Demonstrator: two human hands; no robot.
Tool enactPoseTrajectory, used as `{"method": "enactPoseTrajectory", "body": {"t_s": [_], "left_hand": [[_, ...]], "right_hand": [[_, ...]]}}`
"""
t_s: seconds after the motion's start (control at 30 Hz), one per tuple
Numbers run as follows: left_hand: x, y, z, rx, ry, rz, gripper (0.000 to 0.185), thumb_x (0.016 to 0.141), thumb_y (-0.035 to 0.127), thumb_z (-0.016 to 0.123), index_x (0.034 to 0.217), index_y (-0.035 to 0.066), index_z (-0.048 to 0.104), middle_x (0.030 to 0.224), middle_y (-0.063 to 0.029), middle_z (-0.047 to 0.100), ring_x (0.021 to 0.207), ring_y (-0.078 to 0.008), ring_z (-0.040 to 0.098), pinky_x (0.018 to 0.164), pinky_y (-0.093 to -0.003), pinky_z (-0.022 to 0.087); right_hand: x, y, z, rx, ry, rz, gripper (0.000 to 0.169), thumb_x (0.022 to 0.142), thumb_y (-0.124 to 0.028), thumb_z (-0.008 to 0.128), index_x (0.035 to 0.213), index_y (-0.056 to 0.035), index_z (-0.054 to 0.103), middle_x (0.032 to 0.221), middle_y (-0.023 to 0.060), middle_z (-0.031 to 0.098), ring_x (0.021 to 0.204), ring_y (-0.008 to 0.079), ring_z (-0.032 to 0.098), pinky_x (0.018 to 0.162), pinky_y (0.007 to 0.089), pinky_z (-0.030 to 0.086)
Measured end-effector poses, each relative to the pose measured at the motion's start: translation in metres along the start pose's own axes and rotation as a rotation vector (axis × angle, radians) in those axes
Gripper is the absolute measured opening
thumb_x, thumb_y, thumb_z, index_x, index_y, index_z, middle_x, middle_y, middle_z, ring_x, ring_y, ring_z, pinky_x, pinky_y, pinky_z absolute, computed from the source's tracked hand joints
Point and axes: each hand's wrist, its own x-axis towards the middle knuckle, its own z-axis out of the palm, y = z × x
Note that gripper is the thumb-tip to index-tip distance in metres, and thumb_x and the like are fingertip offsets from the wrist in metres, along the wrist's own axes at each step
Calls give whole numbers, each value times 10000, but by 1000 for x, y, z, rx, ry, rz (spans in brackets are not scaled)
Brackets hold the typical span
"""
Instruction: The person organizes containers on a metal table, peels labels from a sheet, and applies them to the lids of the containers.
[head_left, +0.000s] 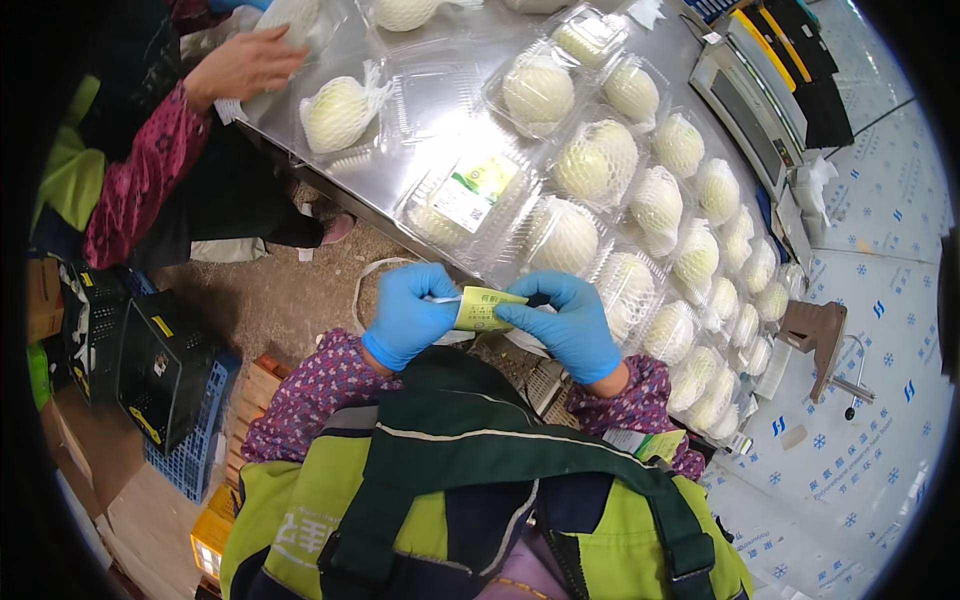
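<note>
My left hand (411, 313) and my right hand (566, 324) wear blue gloves and meet in front of my apron. Between their fingertips is a yellow-green printed sticker label (478, 309), pinched at both sides and bearing writing. Just beyond, at the edge of the steel table (360, 184), sits a clear plastic clamshell box (427, 225) with a green and white label (480, 187) on its lid. Beside my right hand are pale round fruits in white foam nets (564, 236), packed in clear clamshells. Another label (645, 444) hangs near my right sleeve.
A co-worker's bare hand (247, 66) is at the table's left edge, near a netted fruit (337, 116) in an open clamshell. Rows of packed fruit fill the right side. Black crates (165, 367) stand on the floor at left. A brown tape dispenser (817, 337) lies at right.
</note>
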Motion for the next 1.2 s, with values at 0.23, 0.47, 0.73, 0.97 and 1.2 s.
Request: {"method": "enactPoseTrajectory", "body": {"t_s": [0.23, 0.47, 0.73, 0.97, 1.2], "left_hand": [[-29, 15, 46, -205, -122, -219, 204, 695, 19, 642, 890, 71, 675, 778, -57, 598, 708, -155, 542, 612, -262, 449], [-28, 4, 59, 284, -354, 124, 223, 651, 26, 670, 860, 104, 689, 725, -73, 548, 704, -218, 526, 672, -317, 437], [-27, 17, 84, -208, -142, -148, 109, 764, 58, 646, 869, 28, 646, 808, -65, 619, 733, -163, 593, 695, -282, 476], [-14, 19, 90, 34, -281, -114, 147, 704, 80, 681, 838, 29, 645, 812, -82, 618, 643, -137, 565, 600, -277, 457], [-14, 39, 123, 139, -305, 159, 209, 680, 26, 638, 888, 42, 651, 729, -85, 573, 642, -155, 516, 625, -254, 420]], "right_hand": [[-24, -2, -32, -281, 452, -387, 93, 764, -43, 644, 851, -15, 626, 723, 62, 617, 620, 128, 575, 568, 259, 459], [26, 60, -83, 37, 437, -82, 300, 718, -70, 700, 971, -9, 551, 771, 26, 567, 664, 68, 519, 590, 210, 438], [-12, 57, -87, -500, 485, -21, 534, 717, -245, 716, 1156, -48, 486, 995, 99, 569, 910, 165, 545, 715, 308, 463], [-74, 36, -59, 53, 131, -55, 180, 729, -60, 689, 903, -25, 655, 797, 33, 624, 718, 96, 570, 629, 241, 473], [-97, 41, -79, -318, 452, -411, 104, 745, -45, 663, 849, -51, 660, 785, 63, 627, 689, 132, 576, 595, 243, 451]]}}
